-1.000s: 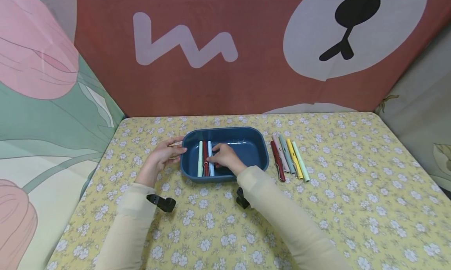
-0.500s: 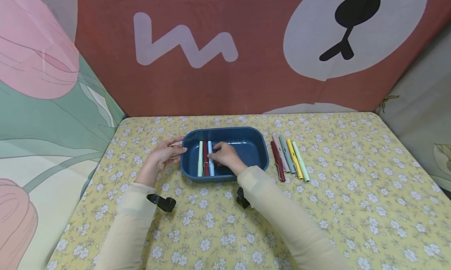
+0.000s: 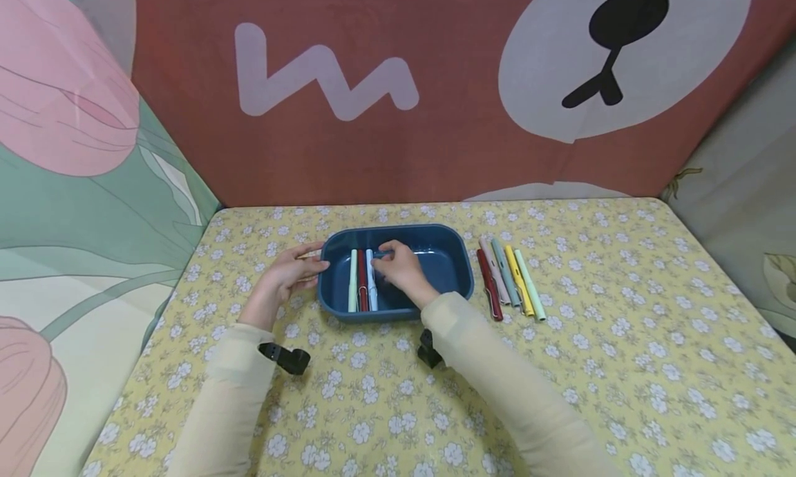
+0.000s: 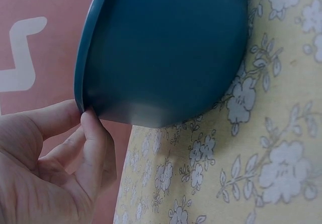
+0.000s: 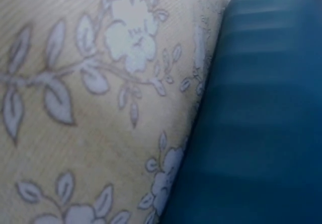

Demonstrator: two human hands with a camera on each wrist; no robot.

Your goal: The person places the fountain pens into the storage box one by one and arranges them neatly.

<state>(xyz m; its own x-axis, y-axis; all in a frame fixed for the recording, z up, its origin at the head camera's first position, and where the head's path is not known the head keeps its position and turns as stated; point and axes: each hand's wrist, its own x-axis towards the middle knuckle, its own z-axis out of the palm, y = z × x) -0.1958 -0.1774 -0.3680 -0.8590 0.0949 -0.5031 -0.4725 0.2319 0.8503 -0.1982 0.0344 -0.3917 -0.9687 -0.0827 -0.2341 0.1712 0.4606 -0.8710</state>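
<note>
Aligning the light-blue pen (image 3: 372,287) seems in hand: right hand (image 3: 401,268) fingers apart, left hand (image 3: 291,269) pinching the tray (image 3: 373,316)'s left edge; next likely calls for the loose pens (image 3: 506,275).

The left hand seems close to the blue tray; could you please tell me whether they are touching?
Touching: the left wrist view plainly shows the left hand pinching the blue tray by its rim, with no gap.

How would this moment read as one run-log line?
left hand: pinches rim of tray | right hand: inside tray, beside light-blue pen, contact unclear | also in tray: green pen, red pen | on table: five pens
</note>
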